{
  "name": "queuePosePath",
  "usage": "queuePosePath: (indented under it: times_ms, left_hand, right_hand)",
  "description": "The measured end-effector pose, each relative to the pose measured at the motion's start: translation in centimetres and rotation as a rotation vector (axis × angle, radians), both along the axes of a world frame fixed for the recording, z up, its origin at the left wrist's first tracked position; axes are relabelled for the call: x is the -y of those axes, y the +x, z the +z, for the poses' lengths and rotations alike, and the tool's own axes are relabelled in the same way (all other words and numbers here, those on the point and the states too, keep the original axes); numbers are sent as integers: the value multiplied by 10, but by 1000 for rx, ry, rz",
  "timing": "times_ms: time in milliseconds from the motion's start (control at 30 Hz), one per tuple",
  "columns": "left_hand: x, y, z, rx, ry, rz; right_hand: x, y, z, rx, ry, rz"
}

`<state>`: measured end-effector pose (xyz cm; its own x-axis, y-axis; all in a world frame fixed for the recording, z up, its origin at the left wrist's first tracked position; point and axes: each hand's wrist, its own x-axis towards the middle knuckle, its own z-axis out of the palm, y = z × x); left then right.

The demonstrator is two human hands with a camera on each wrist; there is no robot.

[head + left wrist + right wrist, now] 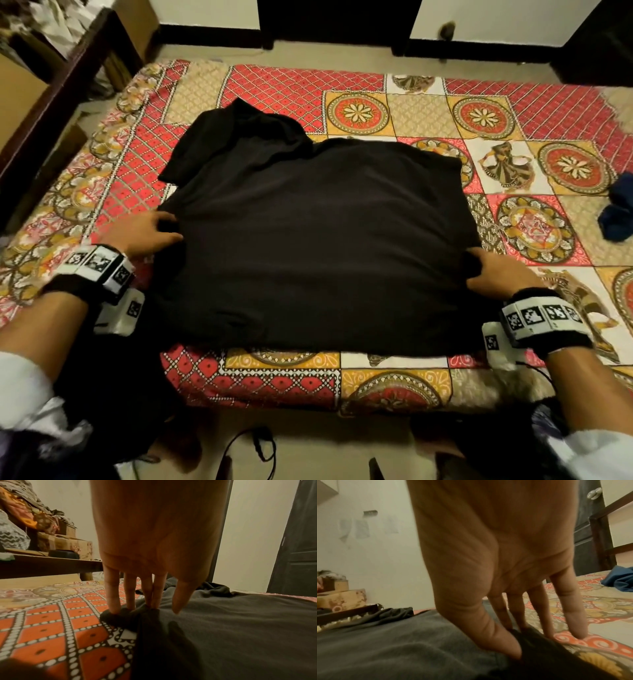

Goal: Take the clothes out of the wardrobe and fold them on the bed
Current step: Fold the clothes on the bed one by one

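The left hand (154, 540) reaches down onto the black garment (231, 635), which lies spread on the bed cover (51, 635). The fingers (112, 595) are nearly straight, and their tips sink into a bunched fold at the garment's left edge. The thumb (181, 597) points down just above the flat cloth, beside that fold. The red and white patterned bed cover shows to the left of the garment. Beyond the bed cover, a dark wooden shelf (51, 563) carries cardboard boxes (72, 546) and a pile of fabrics (25, 511). A dark door (296, 540) stands behind the garment's far right side.
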<state>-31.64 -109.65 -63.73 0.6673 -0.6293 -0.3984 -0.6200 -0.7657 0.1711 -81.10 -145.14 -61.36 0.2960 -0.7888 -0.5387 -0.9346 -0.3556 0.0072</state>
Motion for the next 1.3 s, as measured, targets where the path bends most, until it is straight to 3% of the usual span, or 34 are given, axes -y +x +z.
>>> queuePosePath:
  times_ms: [100, 233, 367, 467, 533, 600, 700, 800, 867, 1000, 1300]
  left_hand:
    - [14, 10, 6, 21, -71, 27]
    - [58, 21, 27, -65, -57, -83]
    - [114, 30, 41, -269, -324, -116]
    - [143, 45, 22, -311, -237, -205]
    - [148, 59, -2, -247, -136, -304]
    - [148, 68, -25, -179, -146, -357]
    - [144, 93, -46, -25, -161, -214]
    - [139, 124, -47, 82, -28, 16]
    - [152, 130, -38, 30, -37, 113]
    - [206, 117, -23, -202, -284, 275]
    - [226, 128, -33, 4, -295, 406]
  right_hand:
    - [9, 6, 3, 52, -52, 33]
    - [19, 39, 5, 113, -80, 184]
    - [60, 91, 6, 154, -93, 259]
    - [95, 116, 3, 111, -95, 277]
    - [116, 126, -3, 80, -99, 306]
    - [132, 129, -7, 89, -129, 338]
    - [149, 124, -14, 171, -120, 332]
    - [161, 122, -21, 262, -83, 308]
    - [171, 125, -26, 321, -116, 284]
    - [187, 143, -30, 376, -293, 235]
    - [218, 171, -44, 188, -270, 234]
